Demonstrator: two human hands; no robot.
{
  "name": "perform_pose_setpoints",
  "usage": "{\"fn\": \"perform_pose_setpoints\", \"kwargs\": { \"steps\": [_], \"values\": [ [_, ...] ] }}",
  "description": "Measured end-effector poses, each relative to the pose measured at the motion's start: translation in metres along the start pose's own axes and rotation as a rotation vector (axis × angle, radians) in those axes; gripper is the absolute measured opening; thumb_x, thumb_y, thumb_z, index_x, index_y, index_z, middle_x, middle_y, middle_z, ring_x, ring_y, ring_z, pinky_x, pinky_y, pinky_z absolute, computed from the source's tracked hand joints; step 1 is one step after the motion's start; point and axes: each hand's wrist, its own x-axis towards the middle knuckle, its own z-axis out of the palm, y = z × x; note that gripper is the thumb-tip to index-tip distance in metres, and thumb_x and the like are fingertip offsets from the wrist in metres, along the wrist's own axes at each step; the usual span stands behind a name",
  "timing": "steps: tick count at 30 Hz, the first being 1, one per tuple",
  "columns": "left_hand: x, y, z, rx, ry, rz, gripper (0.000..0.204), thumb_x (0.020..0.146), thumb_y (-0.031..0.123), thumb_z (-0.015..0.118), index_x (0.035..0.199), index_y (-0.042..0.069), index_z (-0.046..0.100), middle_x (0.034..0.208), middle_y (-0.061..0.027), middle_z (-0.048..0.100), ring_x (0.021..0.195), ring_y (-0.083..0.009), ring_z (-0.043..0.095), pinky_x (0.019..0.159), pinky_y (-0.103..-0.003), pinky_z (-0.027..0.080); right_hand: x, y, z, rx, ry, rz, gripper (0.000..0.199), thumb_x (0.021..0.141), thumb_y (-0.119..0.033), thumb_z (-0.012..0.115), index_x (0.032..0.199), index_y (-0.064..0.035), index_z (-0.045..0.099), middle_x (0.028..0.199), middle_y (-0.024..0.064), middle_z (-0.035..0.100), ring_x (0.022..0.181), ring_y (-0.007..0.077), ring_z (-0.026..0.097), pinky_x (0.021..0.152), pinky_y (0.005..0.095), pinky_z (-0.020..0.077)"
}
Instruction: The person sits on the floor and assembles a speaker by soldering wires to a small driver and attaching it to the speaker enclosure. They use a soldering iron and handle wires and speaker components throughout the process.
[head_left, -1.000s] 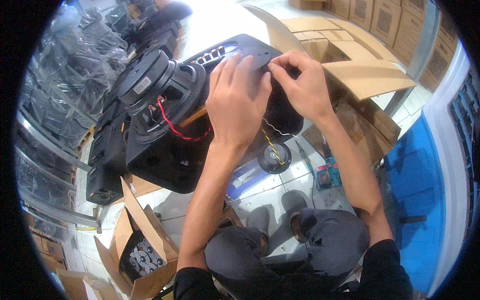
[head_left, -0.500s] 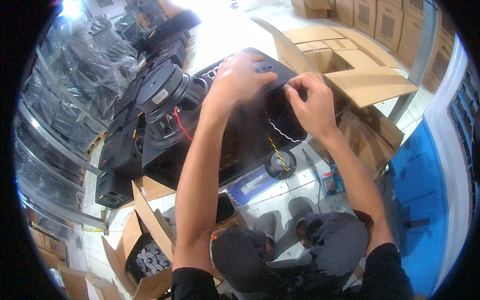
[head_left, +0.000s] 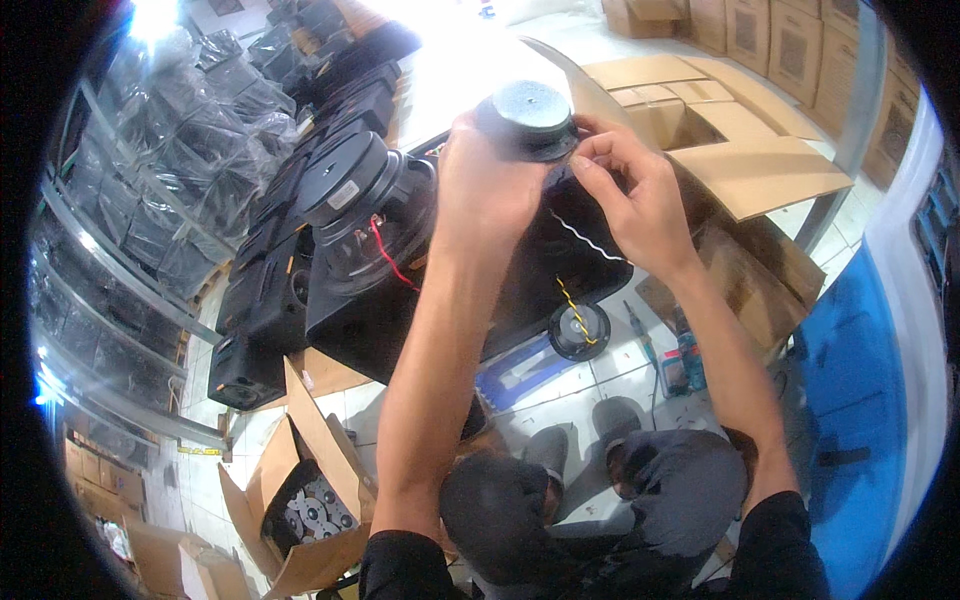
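My left hand [head_left: 488,185] grips a round speaker driver [head_left: 532,108], its pale grey flat end facing up, above a black speaker cabinet [head_left: 375,325]. Close against the driver's rim, my right hand [head_left: 640,200] has thumb and forefinger pinched together; what lies between them is too small to make out. A big woofer [head_left: 345,185] with a red wire [head_left: 392,256] rests at the left of the cabinet, magnet upward. Below my right hand a twisted white wire [head_left: 588,241] runs across the black surface. My left hand hides part of the held driver.
Another small driver [head_left: 580,331] with a yellow-and-black wire lies low, beyond my feet. Open cardboard boxes stand at the right [head_left: 755,175] and lower left [head_left: 325,550]. Pliers-like tools [head_left: 680,370] lie on the tiles. A blue panel [head_left: 850,430] borders the right.
My left hand has turned and raised the round driver, so its pale flat end now shows. My right hand has come up to its rim. The whole view has shifted slightly.
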Motion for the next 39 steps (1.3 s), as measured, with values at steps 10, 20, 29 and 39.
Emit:
{"fn": "perform_pose_setpoints", "kwargs": {
  "steps": [10, 20, 29, 39],
  "values": [
    [-0.018, -0.002, 0.002, -0.421, 0.017, -0.098, 0.034, 0.107, 0.016, 0.037, 0.129, -0.007, 0.048, 0.124, -0.0193, 0.061, 0.117, -0.0291, 0.06, 0.11, -0.047, 0.044, 0.02, 0.016, -0.005, 0.205, -0.19, 0.278, 0.021, 0.101, -0.017, 0.059, 0.104, 0.0029, 0.067, 0.087, 0.0012, 0.065, 0.081, 0.0071, 0.055, 0.074, 0.0245, 0.0454],
    [-0.015, 0.001, -0.005, -0.261, 0.19, -0.145, 0.035, 0.107, 0.01, 0.034, 0.134, -0.006, 0.048, 0.128, -0.0213, 0.06, 0.118, -0.0324, 0.062, 0.106, -0.054, 0.048, 0.046, 0.027, 0.0, 0.063, -0.363, 0.09, 0.025, 0.099, -0.02, 0.063, 0.099, 0.0057, 0.067, 0.09, 0.0102, 0.07, 0.087, 0.0139, 0.062, 0.083, 0.0315, 0.0493],
    [-0.002, -0.016, -0.005, -0.353, 0.401, -0.098, 0.023, 0.106, 0.012, 0.04, 0.116, -0.001, 0.056, 0.106, -0.0143, 0.062, 0.096, -0.028, 0.065, 0.087, -0.048, 0.054, 0.042, 0.001, -0.01, -0.247, -0.319, -0.292, 0.016, 0.091, -0.013, 0.067, 0.099, 0.0005, 0.069, 0.097, 0.0145, 0.07, 0.092, 0.0316, 0.067, 0.086, 0.0388, 0.0508],
    [-0.012, -0.009, 0.003, -0.337, 0.284, -0.099, 0.02, 0.101, 0.006, 0.047, 0.118, -0.004, 0.052, 0.114, -0.0167, 0.062, 0.099, -0.0288, 0.065, 0.095, -0.052, 0.053, 0.045, 0.0, -0.011, -0.297, -0.357, -0.248, 0.013, 0.09, -0.012, 0.067, 0.093, 0.0, 0.071, 0.09, 0.0131, 0.068, 0.083, 0.0287, 0.066, 0.081, 0.0381, 0.0504]
  ]
}}
